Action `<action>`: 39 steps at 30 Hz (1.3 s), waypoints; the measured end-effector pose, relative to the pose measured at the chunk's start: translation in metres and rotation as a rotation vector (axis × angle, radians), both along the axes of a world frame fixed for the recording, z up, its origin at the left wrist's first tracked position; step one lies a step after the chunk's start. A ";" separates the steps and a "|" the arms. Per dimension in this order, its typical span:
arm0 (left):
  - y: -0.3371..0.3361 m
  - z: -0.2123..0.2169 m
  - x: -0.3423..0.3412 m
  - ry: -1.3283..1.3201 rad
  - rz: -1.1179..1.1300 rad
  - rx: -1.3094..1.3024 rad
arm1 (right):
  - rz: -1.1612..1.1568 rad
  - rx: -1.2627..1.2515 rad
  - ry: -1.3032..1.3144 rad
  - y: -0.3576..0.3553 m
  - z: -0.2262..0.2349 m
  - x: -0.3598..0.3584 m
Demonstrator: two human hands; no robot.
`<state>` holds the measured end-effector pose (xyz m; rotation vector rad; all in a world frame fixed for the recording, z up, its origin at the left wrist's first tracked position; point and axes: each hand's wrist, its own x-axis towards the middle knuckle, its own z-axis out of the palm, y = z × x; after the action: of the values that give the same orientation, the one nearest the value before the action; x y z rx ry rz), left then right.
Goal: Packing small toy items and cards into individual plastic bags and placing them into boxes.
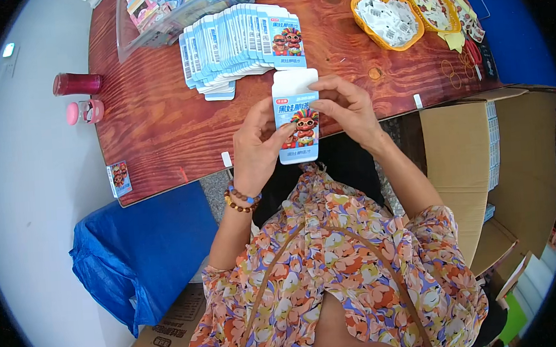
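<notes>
Two yellow baskets (402,46) and fanned cartons (232,43) lie beyond the held box (303,120).

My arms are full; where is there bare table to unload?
Bare wood lies between the fanned blue cartons and the nearer yellow basket, and left of those cartons toward the red jar. Crowded: upper right, around the red scissors; upper left, at the clear bin; mid-front, where left hand and right hand hold a carton.

A small packing workshop was suggested: cartons (232,43) were fanned across a table (154,130) at top centre, baskets (373,40) were filled at upper right, and packs (493,141) were stacked inside a box (455,156) at right.
</notes>
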<state>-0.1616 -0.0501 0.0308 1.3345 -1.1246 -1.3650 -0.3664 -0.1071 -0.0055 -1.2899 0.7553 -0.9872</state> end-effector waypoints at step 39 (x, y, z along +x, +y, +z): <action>0.014 -0.005 -0.008 -0.013 -0.105 0.033 | 0.264 -0.041 0.515 -0.020 0.060 -0.014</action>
<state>-0.1699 -0.0365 0.0261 1.3255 -1.2001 -1.4586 -0.3807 -0.1275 0.0549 -1.6574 0.9241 -0.4589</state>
